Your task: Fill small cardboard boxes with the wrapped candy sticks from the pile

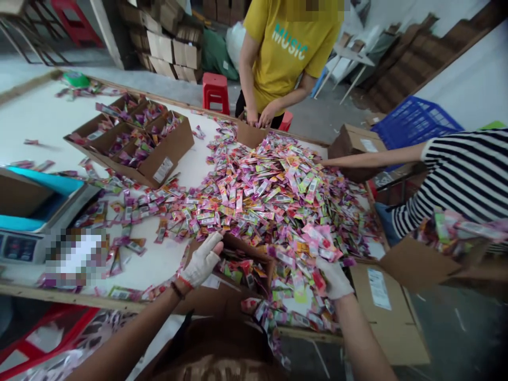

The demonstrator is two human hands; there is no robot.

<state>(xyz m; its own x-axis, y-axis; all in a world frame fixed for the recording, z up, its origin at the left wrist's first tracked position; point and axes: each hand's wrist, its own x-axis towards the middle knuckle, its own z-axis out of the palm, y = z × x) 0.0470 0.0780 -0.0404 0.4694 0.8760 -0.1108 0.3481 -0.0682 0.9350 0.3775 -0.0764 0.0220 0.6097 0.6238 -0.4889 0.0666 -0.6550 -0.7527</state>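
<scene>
A white fingerless-looking glove covers my left hand (202, 261), which rests at the left rim of an open cardboard box (230, 296); its fingers curl over that rim. Colourful small packets (244, 272) partly fill the box. To the right of the box, my right hand (333, 278), also gloved, is closed around several pink and red packets (319, 238) at the edge of the heap. A large pile of similar packets (262, 190) spreads over the white table (194, 159).
A divided carton (159, 159) of packets stands back left, a scale (24, 243) at the left edge. Across the table a person in yellow (286, 47) handles a small box. At right, a person in stripes (468, 174) reaches in near cartons and a blue crate (416, 121).
</scene>
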